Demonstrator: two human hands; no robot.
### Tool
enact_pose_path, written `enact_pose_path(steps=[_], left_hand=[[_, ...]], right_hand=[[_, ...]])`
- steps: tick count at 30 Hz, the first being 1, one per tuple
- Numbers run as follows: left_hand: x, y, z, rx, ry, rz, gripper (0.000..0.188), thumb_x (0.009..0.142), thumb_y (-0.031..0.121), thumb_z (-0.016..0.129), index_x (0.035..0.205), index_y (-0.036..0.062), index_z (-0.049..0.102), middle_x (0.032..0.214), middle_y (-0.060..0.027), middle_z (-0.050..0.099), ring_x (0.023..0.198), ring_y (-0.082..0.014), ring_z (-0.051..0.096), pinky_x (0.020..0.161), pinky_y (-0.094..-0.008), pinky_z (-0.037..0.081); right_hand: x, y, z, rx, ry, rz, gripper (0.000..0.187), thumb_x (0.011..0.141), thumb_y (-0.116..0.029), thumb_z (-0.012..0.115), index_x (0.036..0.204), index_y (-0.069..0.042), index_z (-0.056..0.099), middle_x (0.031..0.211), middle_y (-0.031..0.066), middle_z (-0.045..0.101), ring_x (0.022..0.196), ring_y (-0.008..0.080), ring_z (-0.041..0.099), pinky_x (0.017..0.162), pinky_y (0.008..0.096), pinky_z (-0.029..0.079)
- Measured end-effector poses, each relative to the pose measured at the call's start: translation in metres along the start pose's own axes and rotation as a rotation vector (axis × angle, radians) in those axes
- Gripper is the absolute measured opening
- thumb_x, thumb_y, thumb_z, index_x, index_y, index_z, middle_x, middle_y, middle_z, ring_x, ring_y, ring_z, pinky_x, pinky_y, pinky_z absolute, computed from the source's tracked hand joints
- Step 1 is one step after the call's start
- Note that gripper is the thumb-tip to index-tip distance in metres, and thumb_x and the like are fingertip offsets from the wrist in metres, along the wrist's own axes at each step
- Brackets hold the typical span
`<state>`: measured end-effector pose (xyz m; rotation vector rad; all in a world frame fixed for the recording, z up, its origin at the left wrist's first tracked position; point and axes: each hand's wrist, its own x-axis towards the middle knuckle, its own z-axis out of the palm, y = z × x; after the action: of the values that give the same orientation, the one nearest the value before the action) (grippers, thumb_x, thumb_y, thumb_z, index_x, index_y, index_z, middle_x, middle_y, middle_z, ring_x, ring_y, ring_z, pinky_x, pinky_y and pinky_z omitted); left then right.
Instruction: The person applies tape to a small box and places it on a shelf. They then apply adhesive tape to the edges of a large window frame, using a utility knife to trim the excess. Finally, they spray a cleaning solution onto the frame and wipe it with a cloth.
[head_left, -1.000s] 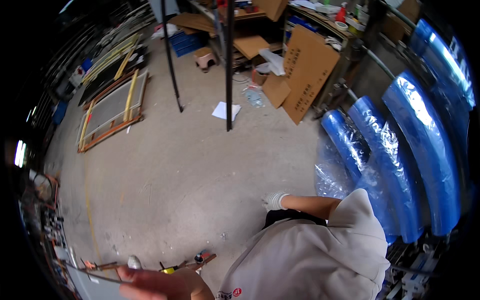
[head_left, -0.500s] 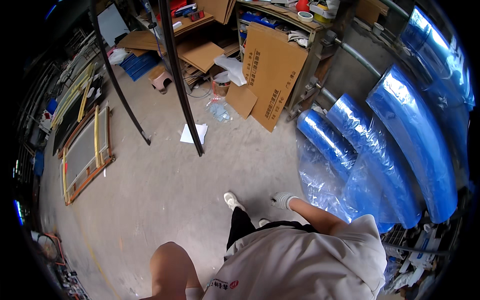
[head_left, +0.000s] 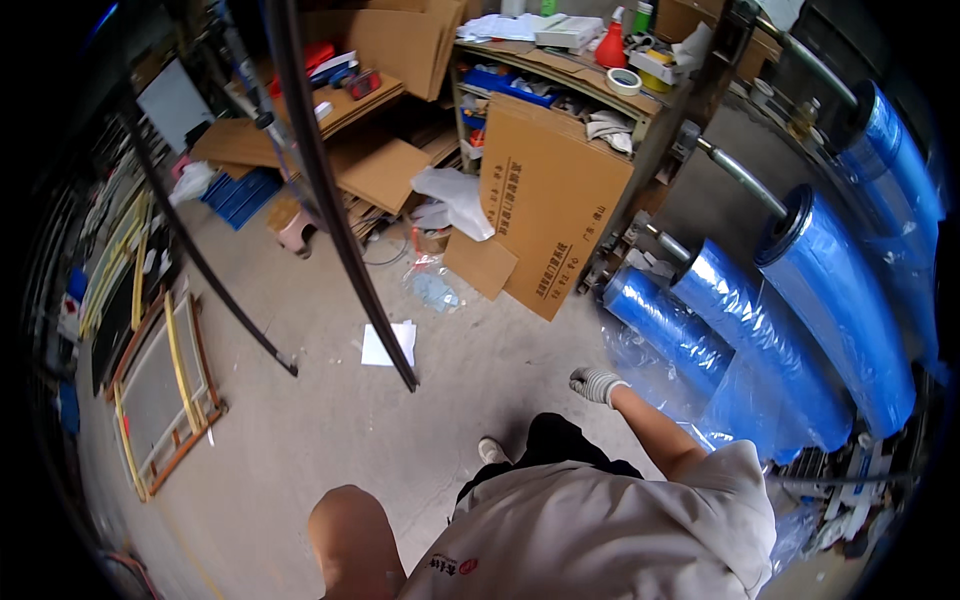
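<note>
My right hand [head_left: 597, 385] wears a grey-and-white striped knit glove and hangs above the concrete floor, right of my body. Its fingers are curled in, and nothing shows in them. Closest to it on the right are rolls of blue plastic film [head_left: 665, 325], with loose clear film trailing from them. Of my left side only the bare arm [head_left: 352, 535] appears, at the lower edge; the hand itself is out of view. One light shoe [head_left: 492, 450] shows beneath me.
Ahead, large cardboard sheets [head_left: 545, 210] lean against a cluttered workbench [head_left: 560, 65]. Two long dark profile strips [head_left: 345, 225] slant down to the floor. White paper [head_left: 388, 344] lies near one strip's end. A wooden-edged rack [head_left: 165, 390] stands left; a blue crate [head_left: 240, 197] sits behind.
I have stepped forward, and the workbench and cardboard appear nearer. My gloved right hand has swung forward and slightly right, while a different foot position shows beneath me.
</note>
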<state>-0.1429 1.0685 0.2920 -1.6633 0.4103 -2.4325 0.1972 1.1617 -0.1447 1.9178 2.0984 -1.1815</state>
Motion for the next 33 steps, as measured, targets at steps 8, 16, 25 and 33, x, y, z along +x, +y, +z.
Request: enact_pose_path(steps=[8, 16, 25, 33], left_hand=[[-0.063, -0.134, -0.013, 0.071, -0.068, -0.013, 0.026, 0.087, 0.020, 0.056, 0.109, 0.0077, 0.059, 0.109, -0.0053, 0.059, 0.112, -0.0215, 0.048, 0.098, -0.0423, 0.033], [-0.133, -0.241, -0.024, 0.117, -0.373, -0.767, 0.026, 0.084, 0.031, 0.061, 0.100, 0.0108, 0.055, 0.085, -0.0050, 0.054, 0.088, -0.0186, 0.050, 0.101, -0.0498, 0.029], [-0.213, -0.324, -0.010, 0.458, -0.342, -1.393, 0.027, 0.091, 0.022, 0.052, 0.073, 0.0021, 0.056, 0.046, -0.0020, 0.048, 0.052, -0.0128, 0.047, 0.073, -0.0379, 0.046], [-0.297, -0.358, -0.019, 0.529, -0.433, -1.703, 0.010, 0.087, 0.002, 0.056, 0.096, -0.0012, 0.057, 0.090, -0.0118, 0.058, 0.078, -0.0166, 0.058, 0.072, -0.0274, 0.047]], right_hand=[[0.134, 0.038, -0.151, 0.379, 0.626, 0.069, 0.030, 0.086, -0.031, 0.057, 0.101, -0.005, 0.062, 0.097, 0.0201, 0.065, 0.092, 0.0346, 0.062, 0.080, 0.0375, 0.049], [0.330, 0.058, -0.378, 0.747, 1.162, -0.064, 0.043, 0.085, -0.025, 0.062, 0.123, -0.006, 0.053, 0.117, 0.0170, 0.059, 0.108, 0.0287, 0.055, 0.093, 0.0337, 0.041], [0.356, 0.019, -0.485, 1.458, 0.993, -0.064, 0.033, 0.081, -0.018, 0.067, 0.108, -0.003, 0.056, 0.092, 0.0054, 0.057, 0.079, 0.0140, 0.053, 0.066, 0.0285, 0.049], [0.330, -0.009, -0.431, 0.207, 1.106, -0.408, 0.054, 0.072, -0.013, 0.065, 0.124, -0.008, 0.051, 0.129, 0.0191, 0.045, 0.117, 0.0380, 0.044, 0.103, 0.0430, 0.034]])
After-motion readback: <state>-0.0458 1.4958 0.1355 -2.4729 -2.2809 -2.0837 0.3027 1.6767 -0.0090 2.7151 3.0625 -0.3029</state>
